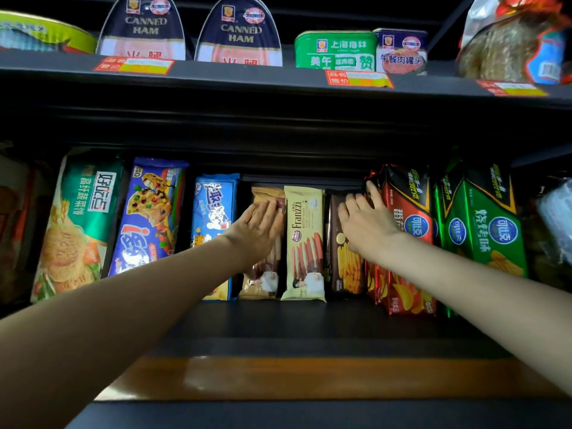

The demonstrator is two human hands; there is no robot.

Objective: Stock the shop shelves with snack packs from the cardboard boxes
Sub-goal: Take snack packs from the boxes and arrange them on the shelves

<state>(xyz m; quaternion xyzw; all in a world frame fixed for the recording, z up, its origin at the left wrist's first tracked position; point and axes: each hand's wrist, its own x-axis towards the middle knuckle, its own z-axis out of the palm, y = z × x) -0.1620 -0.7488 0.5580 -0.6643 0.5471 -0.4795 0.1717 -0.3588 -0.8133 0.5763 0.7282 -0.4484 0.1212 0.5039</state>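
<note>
Both arms reach into lower shelf [278, 323], dark board with a wooden front edge. Left hand [260, 226] flat, fingers straight and together, palm pressing on the tan Franzzi wafer pack [263, 274] standing upright; nothing gripped, grip open. Just right of that hand, touching the tan pack, stands the pale yellow Franzzi wafer pack [305, 243], upright, front facing out. Right hand [366, 219] spread, fingers straight, resting on the dark brown wafer pack [345, 267], fingertips up at the top edge of the red chip bag [405, 230] just to its right; grip open, nothing held that I can tell. The yellow pack sits between the two hands. Right of the right hand past the red bag: green chip bag [483, 224], then something pale and blurred at the far edge, can't tell what. Left of the left hand: blue snack pack [213, 212] right beside the tan pack, then blue chocolate-chip cookie pack [148, 212], then green biscuit pack [80, 224], all standing with a lean. Above both hands, upper shelf [278, 75] carries two canned ham tins [192, 29], a green luncheon meat tin [335, 51], a blue-and-white tin [400, 51] touching it, a yellow-green flat tin at far left, a foil bag at far right; red-yellow price tags [359, 78] on the shelf edge.
</note>
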